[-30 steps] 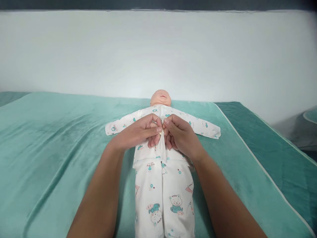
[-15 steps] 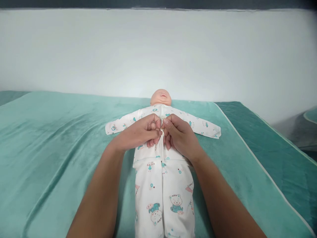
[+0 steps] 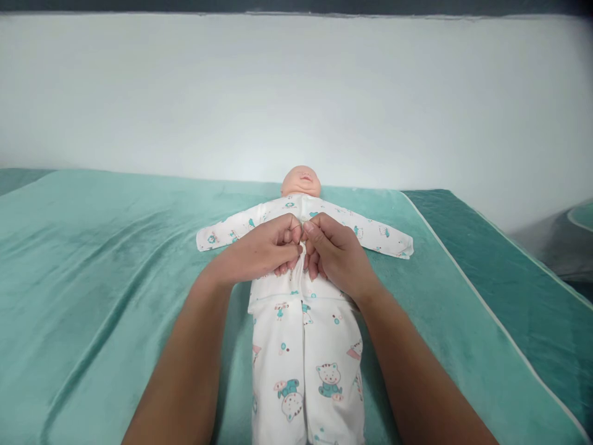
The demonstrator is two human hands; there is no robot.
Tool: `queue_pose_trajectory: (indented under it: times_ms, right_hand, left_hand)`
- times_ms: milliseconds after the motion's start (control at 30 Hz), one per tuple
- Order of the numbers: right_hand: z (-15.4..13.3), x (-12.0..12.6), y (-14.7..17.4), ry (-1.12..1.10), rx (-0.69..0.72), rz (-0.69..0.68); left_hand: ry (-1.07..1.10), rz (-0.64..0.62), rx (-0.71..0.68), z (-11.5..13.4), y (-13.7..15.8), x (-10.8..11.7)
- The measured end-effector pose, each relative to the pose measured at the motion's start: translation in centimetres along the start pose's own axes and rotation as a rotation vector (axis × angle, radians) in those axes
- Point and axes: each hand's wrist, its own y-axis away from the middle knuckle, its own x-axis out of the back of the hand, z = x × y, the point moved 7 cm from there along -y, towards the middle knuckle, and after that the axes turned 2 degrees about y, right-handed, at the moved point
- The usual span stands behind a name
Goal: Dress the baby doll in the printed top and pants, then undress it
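A baby doll [image 3: 301, 181] lies on its back with its head away from me, sleeves spread to both sides. It wears a white printed shirt [image 3: 273, 285] and matching trousers [image 3: 328, 346]. Over the chest, my left hand [image 3: 273, 244] pinches the shirt's front edge between thumb and curled fingers. Right beside it, my right hand [image 3: 336, 247] pinches the other side of the front opening. The fingertips of both hands nearly meet at the middle line. Whatever fastener sits between them is mostly hidden by my fingers.
Under the doll spreads a light green blanket [image 3: 115, 278], wrinkled on the left. A darker green cloth [image 3: 519, 290] borders it on the right beyond a pale edging. Behind the head stands a white wall [image 3: 296, 93].
Almost nothing differs. My left fingers have shifted very slightly at the shirt front; the doll and my right hand hold their places.
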Motion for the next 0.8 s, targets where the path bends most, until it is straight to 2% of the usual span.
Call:
queue_pose_trajectory:
  times_ms: [233, 800]
  right_hand:
    - [-0.08, 0.05, 0.11, 0.033, -0.002, 0.008]
    - [0.01, -0.17, 0.06, 0.010, -0.030, -0.021]
  left_hand:
    - [-0.058, 0.040, -0.010, 0.17, 0.11, 0.07]
    - [0.050, 0.010, -0.005, -0.12, 0.04, 0.11]
